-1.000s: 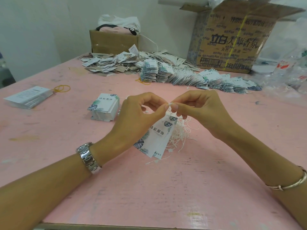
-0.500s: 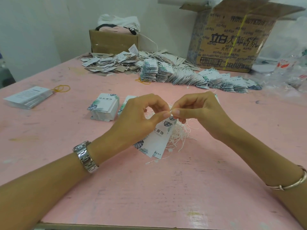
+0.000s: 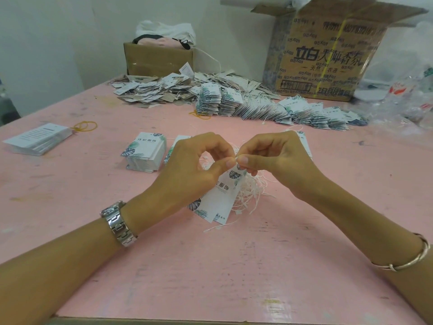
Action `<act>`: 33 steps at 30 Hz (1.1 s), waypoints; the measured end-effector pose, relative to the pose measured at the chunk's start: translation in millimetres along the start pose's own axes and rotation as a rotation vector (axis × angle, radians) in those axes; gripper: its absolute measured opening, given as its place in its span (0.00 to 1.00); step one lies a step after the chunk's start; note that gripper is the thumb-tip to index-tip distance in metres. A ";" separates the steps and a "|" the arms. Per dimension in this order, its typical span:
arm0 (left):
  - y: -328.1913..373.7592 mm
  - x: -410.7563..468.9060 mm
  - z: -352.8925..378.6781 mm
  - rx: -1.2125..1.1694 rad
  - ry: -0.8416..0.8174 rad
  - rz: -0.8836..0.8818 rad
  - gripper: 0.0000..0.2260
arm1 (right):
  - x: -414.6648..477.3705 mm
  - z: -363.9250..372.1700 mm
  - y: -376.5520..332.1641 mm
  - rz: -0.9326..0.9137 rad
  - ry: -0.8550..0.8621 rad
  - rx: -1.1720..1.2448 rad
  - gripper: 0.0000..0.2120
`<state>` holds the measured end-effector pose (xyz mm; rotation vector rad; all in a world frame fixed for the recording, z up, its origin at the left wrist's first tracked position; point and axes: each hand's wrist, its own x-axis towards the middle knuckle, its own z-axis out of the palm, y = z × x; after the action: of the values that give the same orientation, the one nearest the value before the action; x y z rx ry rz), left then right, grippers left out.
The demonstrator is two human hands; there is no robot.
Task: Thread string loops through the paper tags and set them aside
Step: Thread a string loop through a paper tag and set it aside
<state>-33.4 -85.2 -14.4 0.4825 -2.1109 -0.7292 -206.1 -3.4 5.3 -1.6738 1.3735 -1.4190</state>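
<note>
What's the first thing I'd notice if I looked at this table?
Two hands meet in the middle: the left hand pinches a leafy paper tag, and the right hand pinches a white string at its top. Behind them, a long heap of tags stretches across the pink table.

Pink flat tabletop (image 3: 210,277): matt, scuffed, stained. white rectangular leaf-printed paper tags (image 3: 218,200): smooth. thin white strings (image 3: 251,188): fibrous. silver metal link watchband (image 3: 119,227): polished, glossy.
</note>
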 end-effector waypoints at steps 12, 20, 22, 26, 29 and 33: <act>1.5 -2.6 0.7 0.014 0.031 -0.020 0.04 | -1.6 4.1 2.4 -0.011 0.038 -0.055 0.03; 2.5 0.8 -3.5 0.014 0.019 -0.025 0.04 | 0.6 3.6 -2.5 -0.062 0.070 -0.079 0.02; 3.1 2.6 -5.1 0.036 0.033 -0.022 0.04 | 1.7 4.0 -3.9 -0.073 0.074 -0.096 0.05; 2.3 5.7 -7.0 -0.016 0.073 -0.067 0.03 | 3.0 2.6 -2.5 -0.048 0.112 -0.144 0.07; 2.2 9.8 -11.8 -0.219 0.119 -0.070 0.03 | 2.2 4.3 2.4 0.009 0.165 -0.210 0.10; 0.1 13.2 -14.5 -0.463 0.173 -0.055 0.02 | -3.9 16.7 6.6 0.053 0.067 -0.278 0.25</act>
<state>-29.4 -97.3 0.4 0.3343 -1.7020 -1.1289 -192.5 -5.3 -6.9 -1.7571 1.7059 -1.3124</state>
